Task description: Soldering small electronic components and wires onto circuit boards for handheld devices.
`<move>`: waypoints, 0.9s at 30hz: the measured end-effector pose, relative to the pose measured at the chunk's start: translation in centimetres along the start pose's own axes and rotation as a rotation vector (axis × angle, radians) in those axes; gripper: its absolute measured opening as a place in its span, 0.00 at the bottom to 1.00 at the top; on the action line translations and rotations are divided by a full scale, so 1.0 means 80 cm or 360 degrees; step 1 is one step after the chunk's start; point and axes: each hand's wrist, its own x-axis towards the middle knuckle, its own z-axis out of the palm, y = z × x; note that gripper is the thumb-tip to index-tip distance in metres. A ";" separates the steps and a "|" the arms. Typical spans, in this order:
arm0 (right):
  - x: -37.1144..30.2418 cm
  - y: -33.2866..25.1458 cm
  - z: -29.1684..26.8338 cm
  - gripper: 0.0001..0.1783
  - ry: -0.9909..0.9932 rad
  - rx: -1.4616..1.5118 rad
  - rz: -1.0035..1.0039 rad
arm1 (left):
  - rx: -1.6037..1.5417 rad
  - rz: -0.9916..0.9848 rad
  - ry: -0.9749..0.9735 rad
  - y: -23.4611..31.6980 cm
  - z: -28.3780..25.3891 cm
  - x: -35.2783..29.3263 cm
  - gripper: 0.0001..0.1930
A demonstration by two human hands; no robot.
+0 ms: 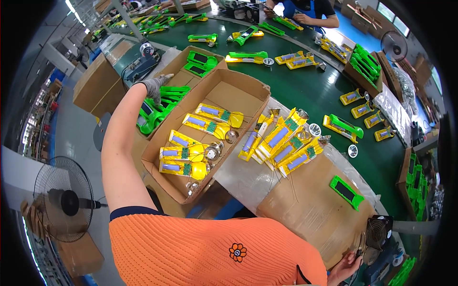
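Here, the grey-gloved left hand [154, 88], fingers apart, is over green plastic casings [168, 101] at the brown cardboard box's [179, 77] left edge; the right hand [344, 268] grips a slim dark tool [361, 247] by the tan board's [310, 209] near-right corner.

The green work surface [329, 88] goes in a curve from the upper left of the frame to the right side. On it lie green-and-yellow lamp bodies [246, 54] at the top centre and four yellow pieces [361, 110] at the right. At the lower right, a brown board [305, 214] carries one green casing [352, 196].
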 end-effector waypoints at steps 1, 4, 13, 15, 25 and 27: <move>0.004 0.004 -0.007 0.08 0.0227 0.0007 0.0000 | -0.0083 0.0060 -0.0021 -0.005 0.004 0.014 0.78; 0.008 0.011 -0.020 0.10 0.0067 0.0001 -0.0028 | -0.0017 0.0412 -0.0092 -0.017 0.022 0.051 0.75; -0.003 0.008 0.001 0.08 0.0034 -0.0013 -0.0165 | -0.0059 0.0494 -0.0182 -0.034 0.026 0.060 0.71; -0.004 0.006 0.007 0.06 0.0104 -0.0045 -0.0144 | -0.0238 0.0536 -0.0099 -0.043 0.033 0.059 0.64; -0.007 -0.001 0.003 0.06 0.0055 -0.0003 -0.0209 | -0.0802 0.0546 0.0486 -0.012 0.042 0.084 0.30; -0.005 0.004 -0.008 0.06 0.0072 0.0043 -0.0173 | -0.0648 0.0372 0.0440 0.004 0.035 0.067 0.27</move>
